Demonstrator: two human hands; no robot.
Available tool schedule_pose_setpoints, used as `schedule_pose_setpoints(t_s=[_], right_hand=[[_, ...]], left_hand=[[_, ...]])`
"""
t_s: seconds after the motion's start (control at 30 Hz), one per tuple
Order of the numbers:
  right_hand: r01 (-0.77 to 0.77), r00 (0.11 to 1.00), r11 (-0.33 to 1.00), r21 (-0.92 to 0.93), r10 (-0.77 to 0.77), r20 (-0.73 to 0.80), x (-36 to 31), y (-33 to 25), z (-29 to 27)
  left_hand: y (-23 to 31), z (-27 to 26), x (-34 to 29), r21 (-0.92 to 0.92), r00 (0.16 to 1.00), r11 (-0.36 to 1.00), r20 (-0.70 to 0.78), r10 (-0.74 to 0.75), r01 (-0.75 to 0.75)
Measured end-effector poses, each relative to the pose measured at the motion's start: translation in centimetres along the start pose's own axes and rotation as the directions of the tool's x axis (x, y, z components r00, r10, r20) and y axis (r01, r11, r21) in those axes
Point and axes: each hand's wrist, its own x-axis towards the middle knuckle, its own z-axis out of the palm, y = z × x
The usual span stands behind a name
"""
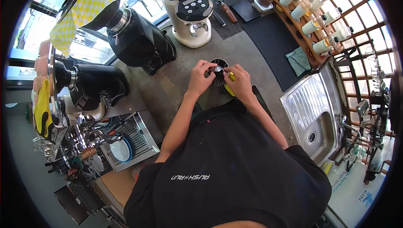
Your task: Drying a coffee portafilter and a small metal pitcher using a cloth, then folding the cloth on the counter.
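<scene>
The sink [321, 128] is glossy metal, the counter [163, 84] matt.

Yellow object [228, 90]; black shirt [239, 156]; cream grinder [191, 35]; yellow-white checked cloth [98, 3].

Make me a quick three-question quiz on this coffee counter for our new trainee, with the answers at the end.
1. True or false: the metal sink is on the person's right.
2. Which hand touches the yellow item?
3. The cloth by the wooden bottle rack is: A, red; B, greyish green; C, white.

Key:
1. True.
2. The right hand.
3. B, greyish green.
</scene>
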Motion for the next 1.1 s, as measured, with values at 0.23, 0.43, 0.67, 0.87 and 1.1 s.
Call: schedule_pose_setpoints(t_s=[0.23, 0.43, 0.67, 0.87, 1.1], right_hand=[[-0.008, 1.000, 1.000, -0.015, 0.008, -0.029, 1.6, 0.3, -0.1], [0.048, 0.999, 0.999, 0.014, -0.047, -0.024, 2.5, 0.4, -0.1], [0.141, 0.990, 0.990, 0.009, -0.141, 0.010, 2.4, -0.3, 0.1], [0.139, 0.989, 0.989, 0.052, -0.141, 0.035, 2.6, -0.1, 0.2], [0.076, 0.989, 0.994, 0.083, -0.086, 0.119, 2.7, -0.9, -1.0]], left_hand=[[0.2, -0.7, 0.0, -0.015, 0.999, 0.999, -0.020, -0.035, 0.035], [0.1, -0.7, 0.2, 0.089, 0.996, 0.993, 0.059, 0.072, -0.077], [0.0, -0.7, -0.1, 0.196, 0.980, 0.960, 0.036, 0.196, -0.199], [1.0, -0.6, 0.1, -0.012, 0.996, 0.999, 0.078, -0.030, 0.032], [-0.3, -0.4, 0.4, 0.095, 0.993, 0.989, 0.059, 0.105, -0.111]])
